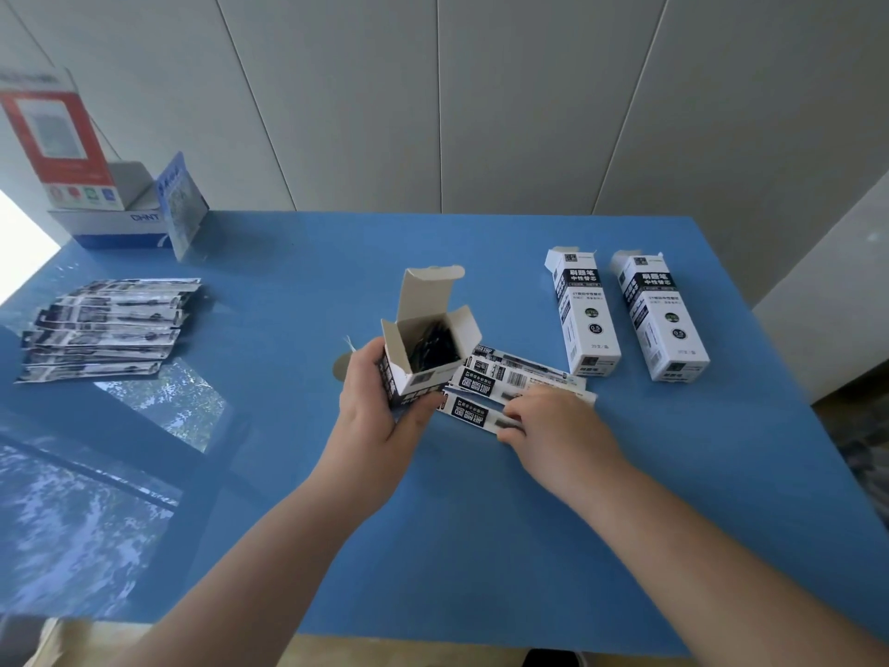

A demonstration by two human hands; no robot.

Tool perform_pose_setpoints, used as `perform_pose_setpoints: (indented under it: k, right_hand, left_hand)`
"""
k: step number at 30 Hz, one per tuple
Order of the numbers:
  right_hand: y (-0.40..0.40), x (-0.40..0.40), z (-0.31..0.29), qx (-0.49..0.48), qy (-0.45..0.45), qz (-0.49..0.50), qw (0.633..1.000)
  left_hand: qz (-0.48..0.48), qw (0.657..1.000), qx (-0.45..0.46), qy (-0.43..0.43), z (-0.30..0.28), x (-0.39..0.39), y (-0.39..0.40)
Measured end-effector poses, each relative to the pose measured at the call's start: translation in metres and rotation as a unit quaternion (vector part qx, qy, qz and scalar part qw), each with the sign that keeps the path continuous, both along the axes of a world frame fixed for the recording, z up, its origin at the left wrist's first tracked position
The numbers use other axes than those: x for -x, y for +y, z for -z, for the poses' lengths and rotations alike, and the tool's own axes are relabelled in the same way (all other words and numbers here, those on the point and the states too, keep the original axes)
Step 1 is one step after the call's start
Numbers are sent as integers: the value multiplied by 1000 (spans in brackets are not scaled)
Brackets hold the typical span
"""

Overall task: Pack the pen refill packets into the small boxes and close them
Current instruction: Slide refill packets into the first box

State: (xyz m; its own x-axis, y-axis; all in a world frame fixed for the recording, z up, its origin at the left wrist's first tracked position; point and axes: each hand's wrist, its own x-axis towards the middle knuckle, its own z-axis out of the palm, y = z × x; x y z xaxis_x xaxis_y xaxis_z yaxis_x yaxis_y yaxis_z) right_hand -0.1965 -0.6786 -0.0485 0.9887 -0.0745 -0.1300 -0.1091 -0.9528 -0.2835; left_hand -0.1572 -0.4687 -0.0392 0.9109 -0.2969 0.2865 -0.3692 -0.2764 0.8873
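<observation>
Blue table (481, 546) (packets (103, 329), boxes (582, 312))

Both forearms are bare right up to the frame's edge. The left hand (380, 416) and right hand (558, 426) wear no visible rings.

"CHNT" on the blue-white carton (115, 226); "0.5" on a lying box (584, 312)

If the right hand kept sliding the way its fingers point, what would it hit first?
Probably the open box gripped by the left hand; the right hand points left along the loose refill packets it touches. Depth is uncertain.
</observation>
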Motion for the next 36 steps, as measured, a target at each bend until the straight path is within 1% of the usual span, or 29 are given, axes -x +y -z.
perform_pose_setpoints:
  k: [6, 10, 15, 17, 20, 23, 26, 29, 33, 34, 36]
  right_hand:
    - [3, 0, -7, 59, -20, -47, 997]
    - [4, 2, -13, 28, -20, -43, 998]
    - [4, 2, -14, 54, 18, -45, 997]
    - [2, 2, -21, 12, 31, -10, 999]
    - [-6, 2, -41, -108, 8, 78, 991]
    - [-14, 2, -61, -259, -19, 147, 954]
    - [-21, 4, -80, -375, -43, 180, 909]
    - [-23, 8, -99, -483, -58, 160, 859]
    - [-18, 12, -120, -610, -91, 131, 776]
    - [-15, 12, -124, -629, -101, 122, 761]
    - [-8, 11, -131, -638, -129, 106, 752]
  left_hand:
    - [4, 1000, 6, 5, 0, 2, 0]
    - [7, 1000, 15, 2, -2, 3, -2]
    - [5, 1000, 11, 5, -3, 3, -2]
    - [4, 1000, 9, 8, -3, 2, -1]
    - [-2, 1000, 4, 15, -4, 2, 0]
    - [-11, 1000, -4, 21, -5, 2, 0]
    - [-10, 1000, -2, 27, -5, 2, 1]
    - [-9, 1000, -2, 28, -6, 3, 0]
    - [-7, 1000, -9, 21, -7, 3, 0]
    - [-6, 1000, -14, 24, -7, 3, -1]
    - [-4, 999, -25, 34, -7, 3, -2]
